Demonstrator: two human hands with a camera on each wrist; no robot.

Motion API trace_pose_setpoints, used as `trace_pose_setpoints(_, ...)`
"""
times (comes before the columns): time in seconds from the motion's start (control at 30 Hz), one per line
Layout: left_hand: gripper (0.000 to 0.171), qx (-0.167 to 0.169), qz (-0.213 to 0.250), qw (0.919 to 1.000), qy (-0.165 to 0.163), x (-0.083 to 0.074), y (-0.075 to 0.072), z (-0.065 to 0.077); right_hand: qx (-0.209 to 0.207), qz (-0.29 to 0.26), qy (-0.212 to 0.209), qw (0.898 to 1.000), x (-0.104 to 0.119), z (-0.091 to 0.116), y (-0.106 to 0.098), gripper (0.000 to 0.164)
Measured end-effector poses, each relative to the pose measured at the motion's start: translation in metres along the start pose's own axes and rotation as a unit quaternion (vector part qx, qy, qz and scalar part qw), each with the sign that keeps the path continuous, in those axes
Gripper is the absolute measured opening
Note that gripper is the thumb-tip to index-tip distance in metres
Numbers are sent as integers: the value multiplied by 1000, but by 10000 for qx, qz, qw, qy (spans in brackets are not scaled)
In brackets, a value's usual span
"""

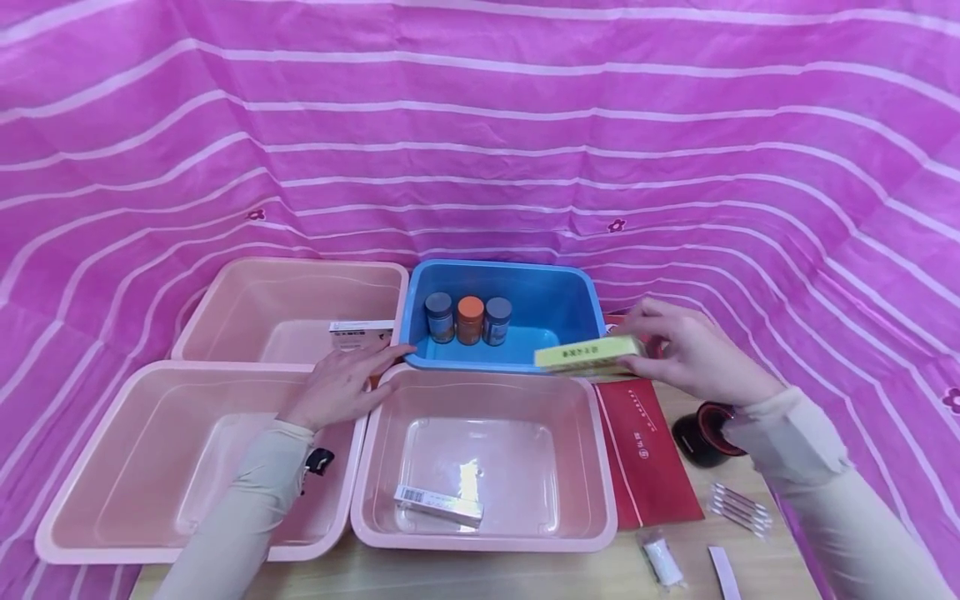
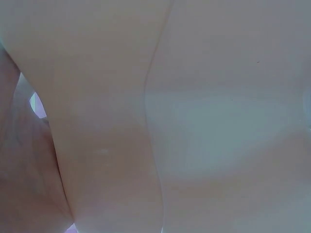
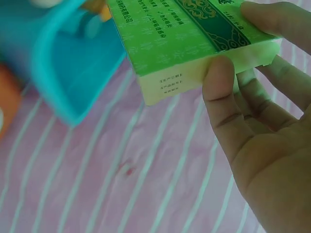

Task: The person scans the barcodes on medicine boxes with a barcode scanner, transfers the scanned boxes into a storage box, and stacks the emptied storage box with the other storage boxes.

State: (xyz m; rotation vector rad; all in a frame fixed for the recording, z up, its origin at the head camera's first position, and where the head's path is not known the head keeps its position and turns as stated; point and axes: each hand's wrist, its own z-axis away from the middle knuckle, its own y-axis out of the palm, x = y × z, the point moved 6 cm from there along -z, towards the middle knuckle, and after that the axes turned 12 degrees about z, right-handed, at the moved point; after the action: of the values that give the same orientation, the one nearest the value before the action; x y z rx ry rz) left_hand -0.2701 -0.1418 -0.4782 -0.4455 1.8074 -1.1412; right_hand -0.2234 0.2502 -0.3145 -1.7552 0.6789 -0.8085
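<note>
My right hand (image 1: pixel 675 354) pinches a green medicine box (image 1: pixel 585 354) by one end, above the near right rim of the blue bin (image 1: pixel 536 312). In the right wrist view, the thumb lies along the pale side of that box (image 3: pixel 170 43), with fingers behind it. Three capped bottles stand in a row inside the blue bin: a grey-capped one (image 1: pixel 440 321), an orange one (image 1: pixel 470 321) and another grey-capped one (image 1: pixel 497 323). My left hand (image 1: pixel 341 387) rests with outstretched fingers where the bin rims meet, touching the blue rim. Pale pink plastic fills most of the left wrist view.
Pink bins stand at back left (image 1: pixel 292 287), front left (image 1: pixel 150 467) and front middle (image 1: pixel 487 450). Slim boxes lie in the back left (image 1: pixel 360 337) and front middle (image 1: pixel 438 506). Rightward are a red packet (image 1: pixel 652 458), dark cup (image 1: pixel 693 442), swabs (image 1: pixel 741 510) and wrapped white roll (image 1: pixel 663 562).
</note>
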Motion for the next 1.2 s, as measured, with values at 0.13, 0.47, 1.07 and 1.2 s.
trace_pose_setpoints(0.13,57,3,51,10000,-67,1,0,0,164,-200,-178,9995,18,-42,9,31)
trace_pose_setpoints(0.47,57,69,15,10000,-45,-4,1,-2,379,-706,-615,9949,62,-147,36,31)
trace_pose_setpoints(1.07,52,-416,-248,9961,742,-19,1,-2,1650,-109,-682,9839,145,-286,143,21)
trace_pose_setpoints(1.2,49,-534,-223,9948,834,-23,0,-2,1967,57,-524,9791,152,-292,166,18)
